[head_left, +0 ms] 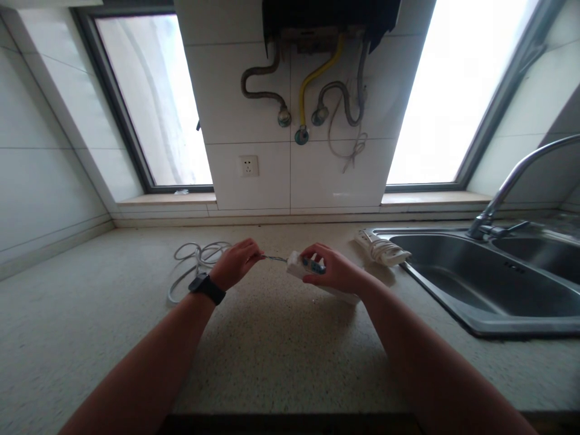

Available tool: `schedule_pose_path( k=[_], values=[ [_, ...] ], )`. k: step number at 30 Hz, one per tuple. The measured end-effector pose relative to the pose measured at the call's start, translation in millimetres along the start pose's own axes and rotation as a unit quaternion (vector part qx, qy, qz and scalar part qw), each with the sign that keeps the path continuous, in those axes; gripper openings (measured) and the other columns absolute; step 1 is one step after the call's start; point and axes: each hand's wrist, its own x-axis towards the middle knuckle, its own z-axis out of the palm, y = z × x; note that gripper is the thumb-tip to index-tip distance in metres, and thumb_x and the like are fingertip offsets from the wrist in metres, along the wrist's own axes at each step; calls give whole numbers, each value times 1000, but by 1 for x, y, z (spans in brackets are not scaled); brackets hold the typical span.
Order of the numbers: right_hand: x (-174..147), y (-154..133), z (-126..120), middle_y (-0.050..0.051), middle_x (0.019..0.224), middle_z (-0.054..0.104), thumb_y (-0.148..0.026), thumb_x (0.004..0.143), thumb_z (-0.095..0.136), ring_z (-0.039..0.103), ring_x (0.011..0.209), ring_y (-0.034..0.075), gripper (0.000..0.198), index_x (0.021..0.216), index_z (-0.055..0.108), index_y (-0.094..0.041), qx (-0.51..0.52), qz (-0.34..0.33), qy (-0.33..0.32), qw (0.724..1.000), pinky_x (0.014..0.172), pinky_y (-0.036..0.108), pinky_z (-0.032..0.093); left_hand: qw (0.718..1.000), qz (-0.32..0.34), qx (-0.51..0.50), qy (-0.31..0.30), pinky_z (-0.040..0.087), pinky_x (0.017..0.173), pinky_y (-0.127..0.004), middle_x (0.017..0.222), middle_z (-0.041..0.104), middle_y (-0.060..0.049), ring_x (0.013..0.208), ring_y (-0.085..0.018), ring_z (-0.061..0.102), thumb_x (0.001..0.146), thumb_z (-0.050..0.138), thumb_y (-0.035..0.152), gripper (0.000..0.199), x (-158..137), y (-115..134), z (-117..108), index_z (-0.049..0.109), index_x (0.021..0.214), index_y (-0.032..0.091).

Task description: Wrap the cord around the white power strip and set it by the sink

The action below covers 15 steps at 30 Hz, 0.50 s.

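Note:
A white power strip [296, 264] with blue-grey parts on its upper face is gripped by my right hand [330, 266], fingers curled over its top. It is tilted a little above the counter, and its far right part is mostly behind my hand and forearm. My left hand [238, 261], wearing a black watch, pinches a thin grey cord [274, 258] close to the strip's left end. The short stretch of cord between both hands looks taut. Left of my left hand, a loose coil of pale cable [196, 257] lies on the counter; whether it joins the pinched cord is hidden.
A second white power strip [383, 249], its cord wrapped around it, lies against the steel sink [453, 302] on the right. The faucet [502, 187] arches over the sink. A wall socket [248, 165] and hoses under a black heater [330, 24] are above the speckled counter [272, 362].

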Motion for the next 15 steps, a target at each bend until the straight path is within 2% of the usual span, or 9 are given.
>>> schedule_pose_path(
  k=[8, 15],
  values=[
    [2, -8, 1, 5, 98, 64, -35, 68, 81, 55, 77, 16, 49, 112, 61, -21, 52, 35, 79, 995, 69, 30, 44, 998, -35, 37, 30, 44, 74, -29, 88, 60, -3, 82, -17, 57, 97, 52, 36, 20, 0, 2, 3, 61, 92, 19],
    [3, -8, 3, 3, 91, 65, -39, 68, 80, 55, 74, 15, 48, 110, 65, -22, 83, 79, 72, 991, 66, 29, 44, 998, -44, 46, 13, 44, 75, -29, 90, 62, -3, 83, -17, 58, 97, 53, 36, 19, -2, 4, 7, 62, 94, 19]
  ],
)
